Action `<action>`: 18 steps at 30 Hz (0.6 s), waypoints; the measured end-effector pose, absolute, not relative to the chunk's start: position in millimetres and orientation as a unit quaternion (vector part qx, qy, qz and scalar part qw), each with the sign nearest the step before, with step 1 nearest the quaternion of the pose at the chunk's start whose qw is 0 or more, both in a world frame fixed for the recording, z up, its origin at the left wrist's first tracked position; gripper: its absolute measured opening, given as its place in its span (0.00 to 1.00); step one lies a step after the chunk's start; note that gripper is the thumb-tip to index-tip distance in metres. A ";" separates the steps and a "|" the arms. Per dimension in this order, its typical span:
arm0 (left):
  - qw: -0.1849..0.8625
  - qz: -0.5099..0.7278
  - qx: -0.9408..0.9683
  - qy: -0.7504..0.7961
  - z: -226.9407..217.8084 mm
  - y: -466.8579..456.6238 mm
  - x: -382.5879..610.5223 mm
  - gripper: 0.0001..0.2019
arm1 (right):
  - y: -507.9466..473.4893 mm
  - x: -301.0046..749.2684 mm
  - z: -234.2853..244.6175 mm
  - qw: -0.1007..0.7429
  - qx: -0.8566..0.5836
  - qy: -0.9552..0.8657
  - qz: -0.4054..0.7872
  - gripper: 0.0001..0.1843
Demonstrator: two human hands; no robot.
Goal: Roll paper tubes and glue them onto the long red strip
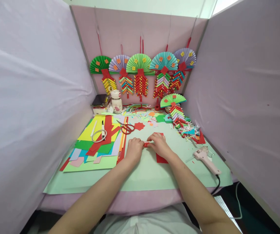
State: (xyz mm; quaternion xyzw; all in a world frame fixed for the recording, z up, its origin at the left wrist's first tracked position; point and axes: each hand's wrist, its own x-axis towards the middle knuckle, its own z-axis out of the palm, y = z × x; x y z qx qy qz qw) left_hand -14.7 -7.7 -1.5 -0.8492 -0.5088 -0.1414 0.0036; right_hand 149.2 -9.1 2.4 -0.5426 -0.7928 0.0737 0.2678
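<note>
Pinching a small red paper piece (146, 144) from both sides, the left hand (135, 149) curls at its nine o'clock, the right hand (160, 145) arches at three.

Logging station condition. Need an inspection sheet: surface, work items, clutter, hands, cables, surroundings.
Surface: pale green sheet over a pink-covered table.
Work items: small red paper piece between the hands, exact shape too small to tell; red paper sheet partly behind the right hand.
Clutter: paper scraps at right rear; colored paper stack at left; red-handled scissors, blades apart.
Hands: left hand and right hand pinch the small piece.
Cables: black cord from the glue gun drops past the table edge; plug not visible.
Surroundings: five fan ornaments hang before a pink back panel.
</note>
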 end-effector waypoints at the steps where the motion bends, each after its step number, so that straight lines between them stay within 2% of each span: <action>1: -0.002 -0.142 -0.848 -0.510 -1.3 -7.3 -14.9 0.10 | -9.6 148.0 2.3 0.246 -0.540 -0.802 0.067 0.03; 5: -0.025 -0.148 -0.842 -0.518 -1.4 -5.6 -14.7 0.11 | -6.3 142.2 -3.1 0.184 -0.557 -0.808 0.051 0.03; 13: -0.087 -0.178 -0.816 -0.542 -7.4 -1.2 -21.6 0.07 | -1.3 140.8 -10.4 0.163 -0.555 -0.814 0.046 0.05; 18: -0.066 -0.157 -0.812 -0.559 -6.4 -3.5 -19.1 0.06 | -1.9 141.4 -11.0 0.155 -0.552 -0.818 0.048 0.05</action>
